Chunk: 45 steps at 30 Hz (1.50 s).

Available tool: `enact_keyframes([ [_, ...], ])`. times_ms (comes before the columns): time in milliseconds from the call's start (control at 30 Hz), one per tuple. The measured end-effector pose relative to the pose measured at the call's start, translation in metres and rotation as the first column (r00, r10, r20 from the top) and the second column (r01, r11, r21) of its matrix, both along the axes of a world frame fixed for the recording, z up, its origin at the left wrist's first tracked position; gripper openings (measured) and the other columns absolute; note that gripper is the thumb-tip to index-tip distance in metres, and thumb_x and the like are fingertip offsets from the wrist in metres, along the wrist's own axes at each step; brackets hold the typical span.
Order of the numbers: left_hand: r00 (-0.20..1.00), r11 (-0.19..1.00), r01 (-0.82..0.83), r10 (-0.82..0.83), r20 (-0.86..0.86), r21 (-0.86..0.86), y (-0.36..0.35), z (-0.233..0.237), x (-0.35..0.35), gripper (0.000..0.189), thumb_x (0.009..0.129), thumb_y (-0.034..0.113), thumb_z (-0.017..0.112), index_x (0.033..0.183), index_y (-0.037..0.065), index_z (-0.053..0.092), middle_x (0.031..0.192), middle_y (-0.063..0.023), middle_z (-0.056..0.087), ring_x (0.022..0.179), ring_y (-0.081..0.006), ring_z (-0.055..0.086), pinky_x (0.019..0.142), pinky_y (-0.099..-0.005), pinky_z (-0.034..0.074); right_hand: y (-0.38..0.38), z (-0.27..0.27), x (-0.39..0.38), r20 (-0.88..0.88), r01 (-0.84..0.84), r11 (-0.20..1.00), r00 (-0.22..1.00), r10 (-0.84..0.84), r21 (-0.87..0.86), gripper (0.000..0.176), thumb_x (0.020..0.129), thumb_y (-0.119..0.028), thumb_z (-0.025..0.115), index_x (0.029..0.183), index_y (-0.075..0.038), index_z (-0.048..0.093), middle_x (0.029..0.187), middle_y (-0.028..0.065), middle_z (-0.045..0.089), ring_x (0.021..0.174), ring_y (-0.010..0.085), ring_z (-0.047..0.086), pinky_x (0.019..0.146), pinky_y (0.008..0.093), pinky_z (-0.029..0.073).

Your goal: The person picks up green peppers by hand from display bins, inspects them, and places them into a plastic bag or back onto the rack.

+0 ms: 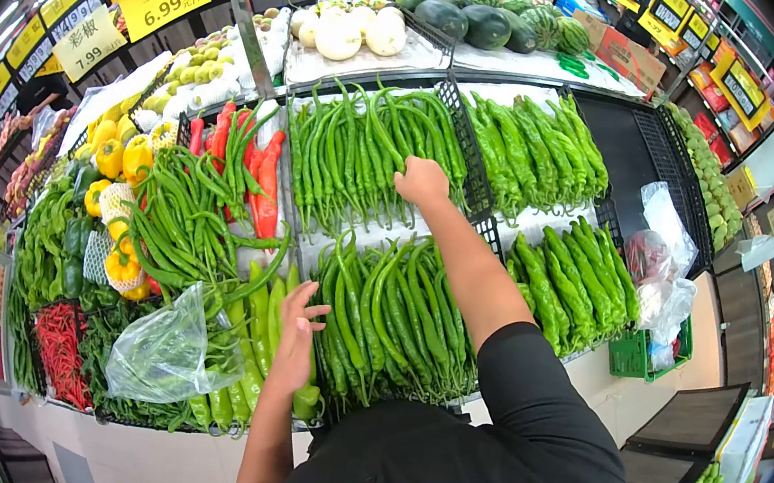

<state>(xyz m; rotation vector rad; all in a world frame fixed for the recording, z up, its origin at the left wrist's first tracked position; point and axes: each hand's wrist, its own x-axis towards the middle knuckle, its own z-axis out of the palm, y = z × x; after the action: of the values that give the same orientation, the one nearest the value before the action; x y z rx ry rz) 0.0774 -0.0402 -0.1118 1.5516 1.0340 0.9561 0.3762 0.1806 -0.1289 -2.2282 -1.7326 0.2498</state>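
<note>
My right hand [423,182] reaches to the upper crate, its fingers curled on a green chili pepper among the long green chili peppers [350,147] lined up there. My left hand [297,334] is raised with fingers apart and holds nothing. It is beside the lower row of long green chili peppers [398,310] and over the light green peppers [248,369]. Left of both rows lies a loose heap of green chili peppers [175,217], partly over red peppers [267,185]. A clear plastic bag [167,345] rests on the greens near my left hand.
Wrinkled green peppers [536,149] fill the right crates, with black crate walls [467,146] between. Watermelons [488,26] and white round vegetables [339,34] are behind. Yellow bell peppers [110,158] and red chilies [62,352] are left. A green basket [646,352] with bags stands right.
</note>
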Motion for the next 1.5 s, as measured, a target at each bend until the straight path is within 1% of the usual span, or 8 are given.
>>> enact_keyframes([
  [500,1.000,1.000,0.009,-0.009,0.030,0.014,-0.012,-0.004,-0.010,0.063,0.105,0.051,0.021,0.145,0.006,0.038,0.146,-0.0157,0.031,0.116,-0.0262,0.054,0.095,-0.0382,0.044,-0.003,-0.012,0.006,0.169,-0.074,0.994,0.984,0.060,0.082,0.036,0.087,-0.036,0.068,0.104,-0.006,0.056,0.101,0.0148,0.066,0.095,0.0349,0.065,0.079,0.0471,0.053],
  [700,0.999,0.998,-0.043,0.042,0.025,0.044,-0.008,0.011,-0.027,0.068,0.103,0.057,0.025,0.143,0.004,0.038,0.147,-0.0138,0.033,0.116,-0.0251,0.055,0.094,-0.0388,0.046,-0.013,-0.020,0.014,0.167,-0.204,0.971,0.969,0.182,0.123,0.037,0.087,-0.034,0.069,0.110,-0.007,0.058,0.106,0.0146,0.067,0.101,0.0332,0.065,0.083,0.0466,0.051],
  [833,0.991,0.986,-0.123,0.116,0.069,0.111,-0.001,0.027,-0.054,0.056,0.106,0.044,0.028,0.140,0.003,0.043,0.143,-0.0147,0.036,0.111,-0.0238,0.057,0.093,-0.0370,0.045,-0.048,-0.001,0.013,-0.068,-0.231,0.940,0.965,0.255,0.250,0.040,0.087,-0.029,0.070,0.116,-0.005,0.059,0.098,0.0133,0.066,0.090,0.0302,0.064,0.078,0.0436,0.050],
  [900,0.981,0.975,-0.176,0.163,0.102,0.135,0.003,0.044,-0.070,0.050,0.105,0.039,0.034,0.136,0.002,0.047,0.134,-0.0140,0.048,0.108,-0.0223,0.059,0.091,-0.0358,0.046,-0.076,0.012,0.014,-0.205,-0.245,0.936,0.932,0.299,0.252,0.042,0.087,-0.026,0.070,0.121,-0.004,0.059,0.093,0.0114,0.065,0.081,0.0255,0.062,0.074,0.0395,0.049],
  [1100,0.957,0.933,-0.268,0.288,-0.049,0.238,0.051,0.098,-0.117,0.036,0.102,0.024,0.047,0.128,0.000,0.054,0.120,-0.0107,0.061,0.104,-0.0189,0.060,0.090,-0.0323,0.046,-0.172,0.025,0.033,-0.639,-0.230,0.933,0.682,0.357,0.276,0.038,0.090,-0.015,0.068,0.126,-0.004,0.058,0.082,-0.0006,0.059,0.066,0.0073,0.048,0.062,0.0250,0.042],
  [1167,0.937,0.930,-0.273,0.315,-0.150,0.245,0.078,0.107,-0.125,0.034,0.101,0.021,0.047,0.127,0.002,0.055,0.121,-0.0101,0.061,0.106,-0.0173,0.059,0.090,-0.0311,0.046,-0.202,0.026,0.041,-0.686,-0.156,0.946,0.656,0.315,0.285,0.035,0.091,-0.012,0.067,0.124,-0.004,0.059,0.081,-0.0031,0.057,0.066,0.0056,0.046,0.060,0.0234,0.041],
  [1367,0.866,0.959,-0.088,0.206,-0.455,0.268,0.187,0.063,-0.131,0.040,0.095,0.025,0.058,0.126,0.001,0.055,0.119,-0.0198,0.061,0.105,-0.0290,0.061,0.095,-0.0369,0.047,-0.255,0.026,0.057,-0.712,-0.007,0.956,0.666,0.223,0.294,0.031,0.091,-0.010,0.066,0.121,-0.003,0.061,0.079,-0.0048,0.056,0.066,0.0038,0.044,0.058,0.0213,0.038],
  [1500,0.712,0.899,-0.319,0.436,-0.550,0.301,0.256,0.021,-0.125,0.059,0.086,0.033,0.066,0.132,0.000,0.048,0.124,-0.0283,0.057,0.115,-0.0393,0.057,0.099,-0.0445,0.045,-0.268,0.027,0.062,-0.686,0.022,0.955,0.701,0.196,0.295,0.031,0.090,-0.009,0.066,0.120,-0.003,0.062,0.079,-0.0036,0.057,0.066,0.0046,0.045,0.058,0.0217,0.038],
])
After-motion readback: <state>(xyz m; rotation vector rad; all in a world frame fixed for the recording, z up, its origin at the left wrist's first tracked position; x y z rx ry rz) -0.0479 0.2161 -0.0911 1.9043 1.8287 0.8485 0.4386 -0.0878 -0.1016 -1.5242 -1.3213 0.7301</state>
